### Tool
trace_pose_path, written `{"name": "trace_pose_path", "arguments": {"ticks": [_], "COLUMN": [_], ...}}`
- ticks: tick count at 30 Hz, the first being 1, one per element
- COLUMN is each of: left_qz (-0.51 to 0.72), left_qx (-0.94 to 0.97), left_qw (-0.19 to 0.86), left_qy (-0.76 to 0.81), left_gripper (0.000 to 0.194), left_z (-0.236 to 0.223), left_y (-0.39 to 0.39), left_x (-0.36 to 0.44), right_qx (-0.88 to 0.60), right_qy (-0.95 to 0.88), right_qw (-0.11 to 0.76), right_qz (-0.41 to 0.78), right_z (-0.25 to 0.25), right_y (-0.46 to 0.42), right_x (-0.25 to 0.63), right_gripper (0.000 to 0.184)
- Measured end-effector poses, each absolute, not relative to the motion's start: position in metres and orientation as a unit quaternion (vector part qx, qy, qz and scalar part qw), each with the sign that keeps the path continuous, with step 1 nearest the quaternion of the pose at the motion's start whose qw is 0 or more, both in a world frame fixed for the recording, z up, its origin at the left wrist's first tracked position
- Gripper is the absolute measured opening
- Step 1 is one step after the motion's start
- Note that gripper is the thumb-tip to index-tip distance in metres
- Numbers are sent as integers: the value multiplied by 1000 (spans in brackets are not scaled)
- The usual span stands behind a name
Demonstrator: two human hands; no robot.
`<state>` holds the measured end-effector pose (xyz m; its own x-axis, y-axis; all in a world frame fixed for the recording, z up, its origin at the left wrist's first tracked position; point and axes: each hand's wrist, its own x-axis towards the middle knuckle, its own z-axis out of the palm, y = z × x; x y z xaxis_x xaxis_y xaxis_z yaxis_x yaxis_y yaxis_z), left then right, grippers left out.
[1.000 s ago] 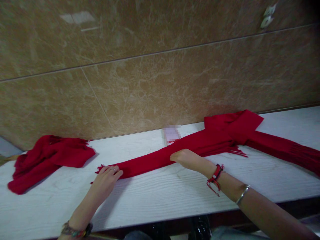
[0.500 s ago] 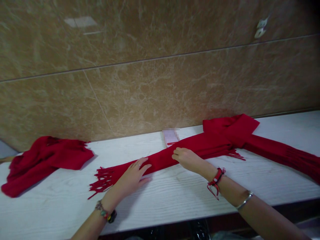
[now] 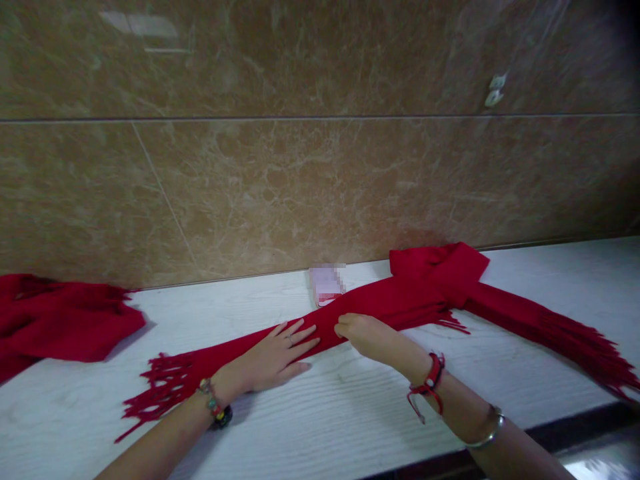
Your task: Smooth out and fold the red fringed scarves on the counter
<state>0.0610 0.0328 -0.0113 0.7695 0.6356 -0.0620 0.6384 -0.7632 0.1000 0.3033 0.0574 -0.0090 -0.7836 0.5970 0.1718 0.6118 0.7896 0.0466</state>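
Note:
A long red scarf (image 3: 370,300) with fringed ends lies across the white tabletop, folded into a narrow band. Flat on its left stretch rests my left hand (image 3: 275,353), fingers spread, with a ring on one finger. My right hand (image 3: 365,337) is closed, its fingertips pressed together at the scarf just right of my left hand. What those fingertips pinch is hidden, though they touch the cloth. Farther right the scarf crosses over itself, and one fringed tail runs to the right edge. A second red scarf (image 3: 75,320) lies crumpled at the left.
Behind the scarf, a small pale packet (image 3: 326,283), partly blurred, lies near the wall. The brown marbled wall (image 3: 280,187) rises along the back of the white table (image 3: 360,427). A small white fitting (image 3: 495,91) is on the wall at upper right.
My left hand has flattened and its fingers have spread on the scarf. My right hand stays at nearly the same spot on the cloth, more tightly closed. The view has shifted and tilted.

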Motion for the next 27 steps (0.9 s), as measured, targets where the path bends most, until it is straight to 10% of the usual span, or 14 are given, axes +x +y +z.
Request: {"name": "trace_pose_path", "arguments": {"ticks": [17,27], "left_qz": [-2,-4], "left_qx": [871,766], "left_qw": [-55,-191], "left_qy": [488,614], "left_gripper": [57,29], "left_z": [-7,-6], "left_y": [19,11], "left_x": [51,50], "right_qx": [-346,-387], "right_qy": [-934,-902], "right_qw": [71,188], "right_qz": [48,29], "right_z": [25,8], "right_y": [54,50], "right_x": [352,390], "right_gripper": [32,33]}}
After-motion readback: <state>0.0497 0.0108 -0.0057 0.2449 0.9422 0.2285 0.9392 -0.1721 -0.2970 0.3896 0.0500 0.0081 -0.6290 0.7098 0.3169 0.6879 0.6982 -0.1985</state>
